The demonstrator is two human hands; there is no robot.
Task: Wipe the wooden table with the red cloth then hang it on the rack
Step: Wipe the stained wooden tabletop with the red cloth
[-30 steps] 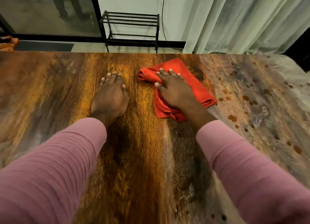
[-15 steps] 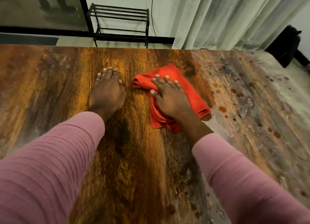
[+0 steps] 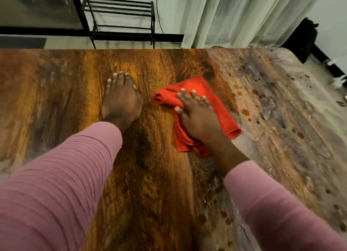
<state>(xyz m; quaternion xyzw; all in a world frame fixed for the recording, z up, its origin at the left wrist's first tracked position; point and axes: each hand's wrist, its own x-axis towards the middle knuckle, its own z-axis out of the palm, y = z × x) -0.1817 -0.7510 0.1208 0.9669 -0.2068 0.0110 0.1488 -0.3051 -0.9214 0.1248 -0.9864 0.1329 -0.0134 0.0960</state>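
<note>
Red cloth point(image 3: 219, 108) lies folded on the counter point(image 3: 159, 175), directly beneath the right hand point(image 3: 197, 117). Its grip is flat, with fingers straight and pressing down. Left hand point(image 3: 121, 102) rests flat beside the cloth. Rack point(image 3: 120, 19) stands beyond the cloth.

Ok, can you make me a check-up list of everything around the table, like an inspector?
Surface: wooden table, streaky, greyish smears on the right.
Job's things: red cloth lies folded on the table; black rack stands beyond the far edge, nothing on it.
Clutter: brown spots dot the table right of the cloth.
Hands: left hand rests flat on bare wood; right hand presses flat on the cloth.
Cables: thin black cable runs down the wall beside the rack.
Surroundings: pale curtain; dark object far right.
</note>
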